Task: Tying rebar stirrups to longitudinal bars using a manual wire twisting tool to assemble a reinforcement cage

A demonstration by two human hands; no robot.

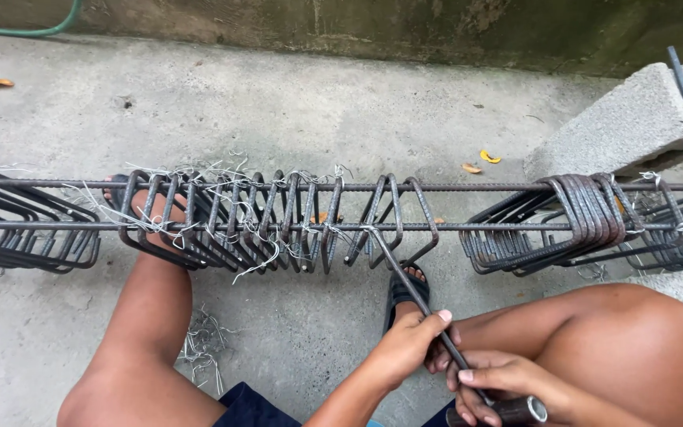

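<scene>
Thin dark steel hook tool with a tubular metal handle point(468, 372): tip hooked at a wire tie on the near long bar of the rusty rebar cage point(341, 225), which lies horizontally in front of the knees. The shaft runs diagonally back to the hands, an angle that looks suited to twisting the tie. Left hand point(409, 344) is wrapped around the mid-shaft, fingers curled together, apparently steadying it. Right hand point(507, 387) is closed around the handle end, fingers pressed together. Bent stirrups point(586, 213) sit bunched along the bars at right, untied. Cage end rests on a grey concrete block point(626, 119). Wire offcuts point(203, 344) lie on the concrete floor point(278, 103).
</scene>
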